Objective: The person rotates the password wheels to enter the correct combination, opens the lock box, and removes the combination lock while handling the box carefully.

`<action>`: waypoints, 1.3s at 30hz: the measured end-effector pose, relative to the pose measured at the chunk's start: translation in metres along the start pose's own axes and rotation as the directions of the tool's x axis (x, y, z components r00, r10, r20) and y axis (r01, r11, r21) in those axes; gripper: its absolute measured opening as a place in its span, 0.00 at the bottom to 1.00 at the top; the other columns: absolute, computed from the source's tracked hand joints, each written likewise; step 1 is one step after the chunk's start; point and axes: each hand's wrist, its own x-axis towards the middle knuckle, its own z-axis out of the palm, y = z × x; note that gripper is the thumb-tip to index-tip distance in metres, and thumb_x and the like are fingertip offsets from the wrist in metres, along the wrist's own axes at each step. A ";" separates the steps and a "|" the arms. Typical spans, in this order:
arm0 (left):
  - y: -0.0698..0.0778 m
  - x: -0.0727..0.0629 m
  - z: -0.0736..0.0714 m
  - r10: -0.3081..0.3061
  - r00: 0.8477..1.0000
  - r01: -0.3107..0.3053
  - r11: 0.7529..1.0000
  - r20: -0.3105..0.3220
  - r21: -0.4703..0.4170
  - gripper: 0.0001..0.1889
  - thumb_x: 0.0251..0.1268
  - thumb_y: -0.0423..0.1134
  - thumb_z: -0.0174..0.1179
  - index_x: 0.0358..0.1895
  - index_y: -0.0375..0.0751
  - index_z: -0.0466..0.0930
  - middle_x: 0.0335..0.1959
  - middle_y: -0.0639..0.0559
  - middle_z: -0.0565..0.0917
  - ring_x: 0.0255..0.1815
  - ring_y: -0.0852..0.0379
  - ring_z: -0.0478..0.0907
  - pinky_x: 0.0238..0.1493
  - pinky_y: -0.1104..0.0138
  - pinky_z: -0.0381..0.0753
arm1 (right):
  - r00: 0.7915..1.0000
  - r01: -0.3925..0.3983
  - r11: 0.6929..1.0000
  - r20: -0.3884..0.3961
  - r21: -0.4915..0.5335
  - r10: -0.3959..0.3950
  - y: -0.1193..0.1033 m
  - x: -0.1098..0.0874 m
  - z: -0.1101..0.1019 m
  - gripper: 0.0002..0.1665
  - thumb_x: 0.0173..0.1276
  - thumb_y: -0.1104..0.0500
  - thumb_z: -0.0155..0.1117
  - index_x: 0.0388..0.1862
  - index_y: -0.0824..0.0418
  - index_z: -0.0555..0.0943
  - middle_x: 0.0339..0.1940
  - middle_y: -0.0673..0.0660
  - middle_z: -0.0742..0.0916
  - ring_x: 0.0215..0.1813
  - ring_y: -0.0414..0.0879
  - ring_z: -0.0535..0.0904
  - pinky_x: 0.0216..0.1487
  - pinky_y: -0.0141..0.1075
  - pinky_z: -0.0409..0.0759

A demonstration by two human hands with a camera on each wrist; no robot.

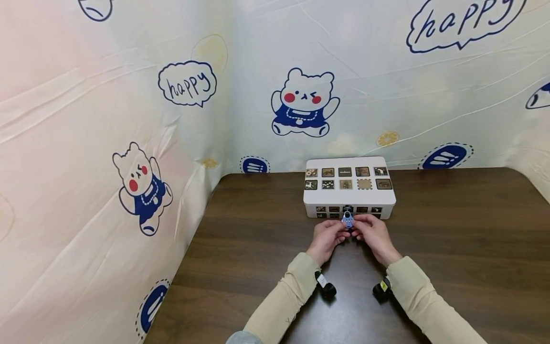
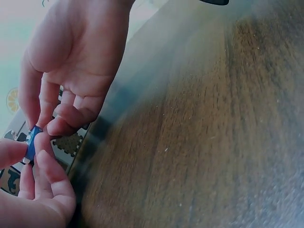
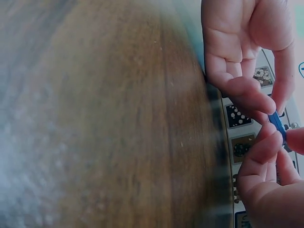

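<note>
Both hands meet at a small blue padlock [image 1: 347, 220] in front of a white lidded box [image 1: 349, 196] printed with little square pictures. My left hand [image 1: 326, 238] pinches the padlock's left side between thumb and fingers. From the right, my right hand [image 1: 373, 234] pinches its other side. In the left wrist view the blue lock [image 2: 32, 142] shows edge-on between the fingertips of both hands. A metal latch [image 3: 294, 126] on the box front shows beside the lock in the right wrist view. Fingers partly cover the padlock and the box front.
The box stands near the back edge of a dark wooden table [image 1: 258, 220]. Behind and to the left hangs a pale cloth [image 1: 240, 95] with bear drawings and "happy" bubbles. A small black camera is strapped at each wrist.
</note>
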 end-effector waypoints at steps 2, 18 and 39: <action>0.000 -0.001 0.001 0.006 1.000 -0.006 1.000 -0.008 -0.002 0.03 0.60 0.28 0.60 0.36 0.38 0.78 0.23 0.53 0.82 0.20 0.64 0.79 0.24 0.75 0.77 | 1.000 0.004 1.000 -0.002 0.000 -0.004 0.001 0.000 0.000 0.21 0.72 0.62 0.55 0.59 0.73 0.71 0.29 0.45 0.84 0.30 0.36 0.80 0.33 0.29 0.80; -0.001 -0.008 0.006 0.105 0.992 -0.105 0.994 -0.074 0.008 0.05 0.58 0.29 0.62 0.38 0.35 0.80 0.21 0.54 0.84 0.21 0.64 0.82 0.23 0.77 0.75 | 1.000 0.010 1.000 -0.025 0.006 -0.010 0.001 -0.001 0.003 0.20 0.72 0.61 0.56 0.58 0.72 0.72 0.30 0.45 0.85 0.29 0.34 0.80 0.33 0.27 0.80; 0.002 -0.012 0.011 0.208 0.963 -0.193 0.976 -0.170 0.101 0.06 0.54 0.30 0.66 0.35 0.30 0.85 0.26 0.40 0.88 0.21 0.61 0.83 0.23 0.73 0.77 | 0.999 0.029 0.999 -0.034 0.018 -0.029 -0.005 0.000 0.004 0.19 0.70 0.65 0.56 0.55 0.77 0.73 0.23 0.44 0.84 0.25 0.34 0.78 0.29 0.27 0.78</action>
